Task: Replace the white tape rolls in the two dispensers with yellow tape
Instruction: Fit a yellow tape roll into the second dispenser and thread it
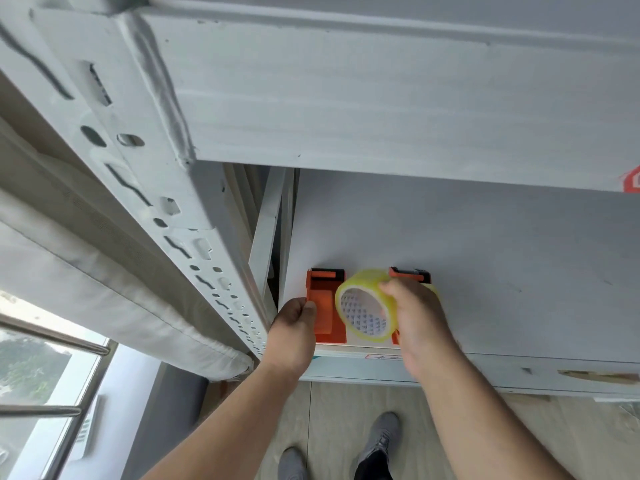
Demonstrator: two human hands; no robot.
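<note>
Two orange tape dispensers lie on a white shelf (485,271). The left dispenser (325,299) has no roll in it, and my left hand (294,327) grips its left side. My right hand (415,313) holds a yellow tape roll (363,306) tilted in the air between the two dispensers, its open core facing me. The right dispenser (410,273) is mostly hidden behind my right hand and the roll; only its black-edged top and a bit of its lower corner show. No white roll is visible.
A white upper shelf (381,98) overhangs the work area. A perforated white metal upright (156,188) runs diagonally at the left, with a window and metal rails (52,341) beyond. Below are the wooden floor and my grey shoes (381,441).
</note>
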